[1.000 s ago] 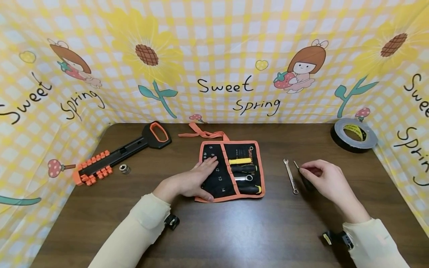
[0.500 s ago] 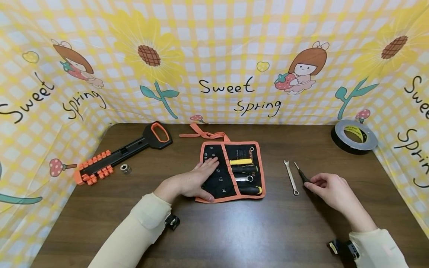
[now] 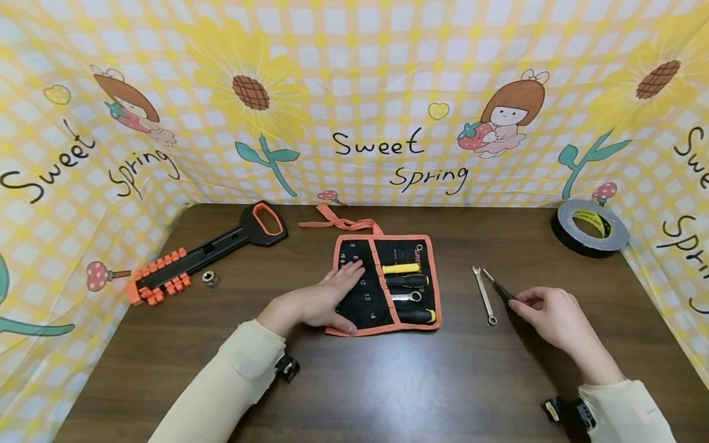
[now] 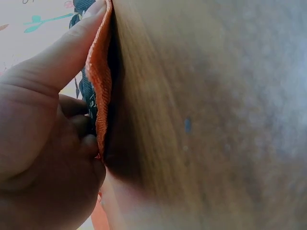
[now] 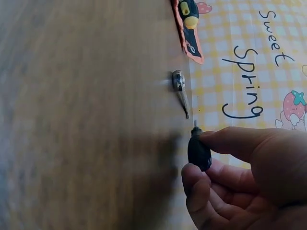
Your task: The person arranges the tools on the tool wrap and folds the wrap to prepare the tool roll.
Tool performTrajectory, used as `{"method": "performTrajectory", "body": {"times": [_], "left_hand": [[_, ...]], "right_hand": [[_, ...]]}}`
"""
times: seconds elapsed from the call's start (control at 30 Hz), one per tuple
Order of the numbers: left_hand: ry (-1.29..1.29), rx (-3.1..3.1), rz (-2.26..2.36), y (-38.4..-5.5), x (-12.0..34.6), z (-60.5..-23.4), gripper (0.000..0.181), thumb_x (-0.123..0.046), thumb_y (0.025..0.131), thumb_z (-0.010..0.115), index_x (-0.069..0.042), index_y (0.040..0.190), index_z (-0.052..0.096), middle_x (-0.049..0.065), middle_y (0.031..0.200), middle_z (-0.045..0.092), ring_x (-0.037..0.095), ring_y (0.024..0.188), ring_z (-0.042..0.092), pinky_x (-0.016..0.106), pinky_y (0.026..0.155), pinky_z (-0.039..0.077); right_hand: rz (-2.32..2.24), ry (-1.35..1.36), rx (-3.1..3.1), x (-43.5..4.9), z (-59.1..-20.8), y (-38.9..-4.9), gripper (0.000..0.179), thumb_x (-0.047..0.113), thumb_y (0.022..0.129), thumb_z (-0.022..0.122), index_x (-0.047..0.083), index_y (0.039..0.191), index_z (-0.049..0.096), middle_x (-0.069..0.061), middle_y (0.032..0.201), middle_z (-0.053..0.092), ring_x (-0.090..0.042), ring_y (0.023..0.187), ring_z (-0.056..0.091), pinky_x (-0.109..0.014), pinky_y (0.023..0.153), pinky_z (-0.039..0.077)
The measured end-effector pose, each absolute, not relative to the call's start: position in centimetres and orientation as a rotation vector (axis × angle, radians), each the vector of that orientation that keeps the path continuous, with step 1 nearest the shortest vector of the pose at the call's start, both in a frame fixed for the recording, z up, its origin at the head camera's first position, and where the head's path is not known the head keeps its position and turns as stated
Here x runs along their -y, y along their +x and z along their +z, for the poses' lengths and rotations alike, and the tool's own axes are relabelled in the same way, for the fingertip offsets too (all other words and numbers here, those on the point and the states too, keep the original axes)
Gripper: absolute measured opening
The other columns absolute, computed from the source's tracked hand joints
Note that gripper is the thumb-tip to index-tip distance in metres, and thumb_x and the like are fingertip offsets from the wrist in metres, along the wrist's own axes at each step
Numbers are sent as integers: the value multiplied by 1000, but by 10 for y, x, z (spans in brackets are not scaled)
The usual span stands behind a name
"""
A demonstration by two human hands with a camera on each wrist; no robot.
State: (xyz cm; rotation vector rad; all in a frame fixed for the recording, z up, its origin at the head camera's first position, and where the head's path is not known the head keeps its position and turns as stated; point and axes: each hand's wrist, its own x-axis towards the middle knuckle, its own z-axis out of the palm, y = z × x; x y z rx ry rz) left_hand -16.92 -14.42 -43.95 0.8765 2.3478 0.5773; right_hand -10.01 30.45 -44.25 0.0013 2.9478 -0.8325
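Observation:
My left hand (image 3: 318,304) rests with fingers spread on the left part of a black tool pouch (image 3: 379,311) with orange edging. In the left wrist view, its thumb (image 4: 62,60) lies on the pouch's edge. The right hand (image 3: 548,314) pinches a small screwdriver (image 3: 503,291) by its black handle, with the thin shaft pointing away and to the left. A combination wrench (image 3: 485,298) lies just left of the screwdriver. The right wrist view shows the screwdriver handle (image 5: 199,152) between thumb and fingers. Whether it touches the table is unclear.
Inside the pouch sit a yellow-handled tool (image 3: 401,269), black-handled tools (image 3: 408,281) and a ring-ended wrench (image 3: 408,296). A black-and-orange socket rail (image 3: 221,242) lies at left beside a metal socket (image 3: 210,279). A tape roll (image 3: 566,239) is at back right. Patterned cloth surrounds the table.
The right hand has shifted back and right along the screwdriver, so more of its shaft and handle shows. My left hand stays on the pouch. The head view has shifted slightly.

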Motion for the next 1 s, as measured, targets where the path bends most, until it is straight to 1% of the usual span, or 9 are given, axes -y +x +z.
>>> {"method": "performTrajectory", "body": {"times": [0.2,0.3,0.47,0.67,0.77,1.0], "left_hand": [[876,-2349,576,-169,144,-441,118,-44,93,86,-7,174,8,10,184,-4,29,171,-5,52,138,1],[875,-2348,576,-169,144,-441,118,-44,93,86,-7,174,8,10,184,-3,29,171,-4,52,138,1],[874,-2348,576,-169,144,-441,118,-44,93,86,-7,174,9,9,184,-3,29,171,-4,52,138,1],[875,-2345,576,-168,143,-440,119,-44,93,85,-7,174,8,10,184,-4,28,171,-5,52,138,0],[874,-2344,580,-168,144,-440,118,-44,93,85,-7,174,7,9,184,-4,29,171,-5,52,138,0],[875,-2347,576,-169,144,-441,119,-44,93,85,-7,174,7,9,184,-4,28,171,-6,52,138,0]], "right_hand": [[-905,-9,-2981,-301,-440,-102,28,24,102,75,-4,107,78,-4,78,79,-4,63,63,-25,59,46],[-924,-33,-2994,-298,-438,-105,27,23,102,75,-3,109,78,-7,82,80,-2,65,63,-25,59,47],[-960,-104,-3022,-290,-434,-110,21,18,101,77,-2,108,79,-12,90,81,-6,74,65,-23,61,50],[-1010,-216,-3055,-278,-430,-119,15,12,99,78,-1,107,79,-11,91,80,-3,76,64,-22,63,51],[-1017,-247,-3056,-272,-428,-124,14,11,99,78,0,107,78,-10,91,79,-5,76,64,-22,64,50],[-1037,-309,-3044,-256,-426,-138,13,10,99,78,1,109,79,-12,95,78,-16,80,70,-23,67,52]]}}
